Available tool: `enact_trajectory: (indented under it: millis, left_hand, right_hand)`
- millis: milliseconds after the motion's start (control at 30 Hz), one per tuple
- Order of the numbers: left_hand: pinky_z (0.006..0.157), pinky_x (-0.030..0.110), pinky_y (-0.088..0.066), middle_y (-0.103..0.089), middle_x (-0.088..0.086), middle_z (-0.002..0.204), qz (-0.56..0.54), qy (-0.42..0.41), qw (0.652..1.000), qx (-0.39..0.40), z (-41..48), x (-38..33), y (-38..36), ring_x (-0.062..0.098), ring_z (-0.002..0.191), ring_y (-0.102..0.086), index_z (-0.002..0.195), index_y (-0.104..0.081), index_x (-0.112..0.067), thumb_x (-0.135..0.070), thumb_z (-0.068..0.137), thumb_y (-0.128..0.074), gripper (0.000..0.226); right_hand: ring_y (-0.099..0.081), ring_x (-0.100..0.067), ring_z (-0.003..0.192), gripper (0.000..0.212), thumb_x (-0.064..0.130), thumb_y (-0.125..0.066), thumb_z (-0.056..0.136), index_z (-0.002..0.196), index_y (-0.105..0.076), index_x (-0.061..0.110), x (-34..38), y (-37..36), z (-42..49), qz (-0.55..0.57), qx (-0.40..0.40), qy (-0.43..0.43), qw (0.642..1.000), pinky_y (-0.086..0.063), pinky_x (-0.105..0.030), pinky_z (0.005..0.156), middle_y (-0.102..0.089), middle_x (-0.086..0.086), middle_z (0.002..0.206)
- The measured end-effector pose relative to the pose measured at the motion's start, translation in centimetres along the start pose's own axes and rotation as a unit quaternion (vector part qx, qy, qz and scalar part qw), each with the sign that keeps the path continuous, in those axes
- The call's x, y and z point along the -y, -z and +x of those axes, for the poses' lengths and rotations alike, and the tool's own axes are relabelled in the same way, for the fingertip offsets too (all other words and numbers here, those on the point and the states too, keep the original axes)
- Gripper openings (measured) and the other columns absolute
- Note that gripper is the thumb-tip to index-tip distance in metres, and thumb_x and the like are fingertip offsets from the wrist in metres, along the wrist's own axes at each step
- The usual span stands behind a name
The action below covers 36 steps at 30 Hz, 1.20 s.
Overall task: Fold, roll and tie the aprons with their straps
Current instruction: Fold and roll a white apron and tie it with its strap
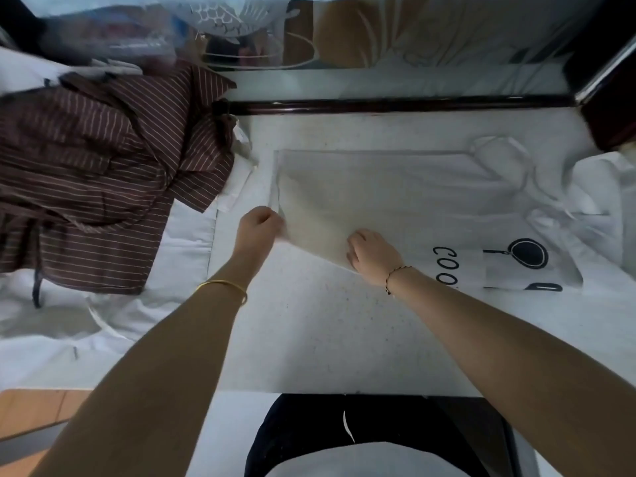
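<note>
Here we are: the white apron (395, 194) lies flat across the middle of the table (309, 339), its printed bib (528, 254) off to my right and the neck strap (502, 156) looped at the far right corner. My left hand (260, 227) is curled tight on the near-left corner of the lifted flap, and my right hand (373, 253) has bent fingers gripping the same slanted edge further along. I take it the two grips are spread so the long side folds over evenly, not bunched. The striped aprons (103, 166) sit heaped well to the left, out of the folding space, waiting their turn, I'd say. It looks like first fold only; rolling and tying are not yet done.
</note>
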<state>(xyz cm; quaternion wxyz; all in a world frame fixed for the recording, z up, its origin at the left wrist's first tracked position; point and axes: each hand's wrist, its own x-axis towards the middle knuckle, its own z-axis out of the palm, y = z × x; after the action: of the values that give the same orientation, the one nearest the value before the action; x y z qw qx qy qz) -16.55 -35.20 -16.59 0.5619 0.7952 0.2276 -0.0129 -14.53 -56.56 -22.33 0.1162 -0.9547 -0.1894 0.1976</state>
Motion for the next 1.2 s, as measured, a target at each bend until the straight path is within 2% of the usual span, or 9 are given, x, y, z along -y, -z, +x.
enact_trajectory:
  millis: [133,233,300,367,467,700,900,1067,1200]
  left_hand:
    - [0.049,0.025,-0.029,-0.045,0.004,0.060,0.229,0.038,0.971,0.060,1.0,0.9,3.0,0.017,0.053,-0.039,0.064,-0.049,-0.007,-0.011,0.084,-0.054,0.021]
    - [0.049,0.020,-0.042,-0.068,0.009,0.080,0.449,0.154,0.845,0.247,1.8,1.3,3.7,0.015,0.063,-0.055,0.074,-0.057,-0.007,-0.009,0.090,-0.050,0.018]
    - [0.060,0.021,-0.051,-0.071,0.009,0.088,0.505,0.216,0.793,0.261,2.5,0.4,3.2,0.016,0.071,-0.063,0.091,-0.057,-0.003,-0.005,0.091,-0.044,0.013]
    - [0.085,0.031,-0.050,-0.070,0.009,0.096,0.559,0.173,0.793,0.172,3.9,-1.2,2.1,0.022,0.091,-0.065,0.104,-0.057,-0.006,-0.005,0.090,-0.043,0.020]
    - [0.092,0.038,-0.042,-0.055,0.012,0.125,0.579,0.034,0.809,0.091,7.0,-3.8,-1.3,0.030,0.116,-0.052,0.119,-0.053,-0.010,-0.008,0.090,-0.042,0.030]
    - [0.097,0.043,-0.044,-0.044,0.011,0.130,0.531,-0.166,0.818,0.148,14.2,-6.3,-9.8,0.029,0.120,-0.042,0.132,-0.045,-0.009,0.008,0.087,-0.040,0.048]
    - [0.095,0.042,-0.044,-0.046,0.012,0.125,0.561,-0.182,0.788,0.178,17.9,-5.7,-11.8,0.029,0.115,-0.045,0.128,-0.045,-0.008,-0.022,0.093,-0.055,0.039]
    - [0.092,0.039,-0.045,-0.053,0.007,0.114,0.539,-0.182,0.799,0.194,19.5,-5.8,-11.8,0.026,0.108,-0.047,0.111,-0.054,-0.013,-0.028,0.092,-0.056,0.025]
    - [0.090,0.037,-0.044,-0.051,0.005,0.109,0.537,-0.178,0.797,0.212,20.0,-5.8,-11.6,0.025,0.105,-0.045,0.102,-0.056,-0.018,-0.031,0.089,-0.060,0.019]
  right_hand:
    - [-0.038,-0.029,0.125,0.036,0.027,-0.043,0.097,0.127,-0.046,0.006,0.0,0.5,-0.2,-0.023,0.023,0.007,0.999,-0.043,-0.038,0.094,-0.041,-0.011,0.135]
    - [-0.038,-0.026,0.126,0.039,0.033,-0.047,0.096,0.129,-0.048,0.013,0.1,0.7,-0.2,-0.043,0.049,0.042,0.997,-0.043,-0.038,0.096,-0.041,-0.007,0.135]
    - [-0.042,-0.024,0.124,0.038,0.029,-0.048,0.096,0.131,-0.049,0.014,-0.5,1.5,0.1,0.019,0.048,0.056,0.997,-0.041,-0.037,0.099,-0.044,-0.007,0.135]
    - [-0.048,-0.024,0.119,0.033,0.019,-0.047,0.096,0.129,-0.052,0.012,-1.8,2.8,0.8,0.076,-0.002,0.039,0.996,-0.042,-0.036,0.098,-0.049,-0.008,0.131]
    - [-0.053,-0.027,0.112,0.028,0.008,-0.046,0.094,0.120,-0.057,0.008,-5.1,5.3,2.4,0.080,-0.099,-0.045,0.991,-0.046,-0.038,0.094,-0.054,-0.010,0.122]
    - [-0.046,-0.032,0.111,0.032,0.002,-0.047,0.091,0.123,-0.045,0.004,-13.4,9.7,6.9,-0.131,-0.075,-0.144,0.978,-0.042,-0.037,0.079,-0.048,-0.016,0.122]
    - [-0.045,-0.031,0.113,0.035,0.019,-0.051,0.089,0.124,-0.047,0.011,-16.5,11.0,11.2,-0.169,-0.052,-0.102,0.979,-0.041,-0.039,0.084,-0.048,-0.010,0.124]
    - [-0.048,-0.025,0.096,0.004,0.017,-0.050,0.087,0.087,-0.052,0.015,-17.8,12.5,13.4,-0.163,0.015,-0.035,0.986,-0.036,-0.031,0.069,-0.049,-0.003,0.087]
    - [-0.042,-0.020,0.080,0.015,0.021,-0.050,0.092,0.082,-0.040,0.018,-18.8,13.3,14.3,-0.141,0.041,0.025,0.989,-0.028,-0.028,0.059,-0.039,0.001,0.076]
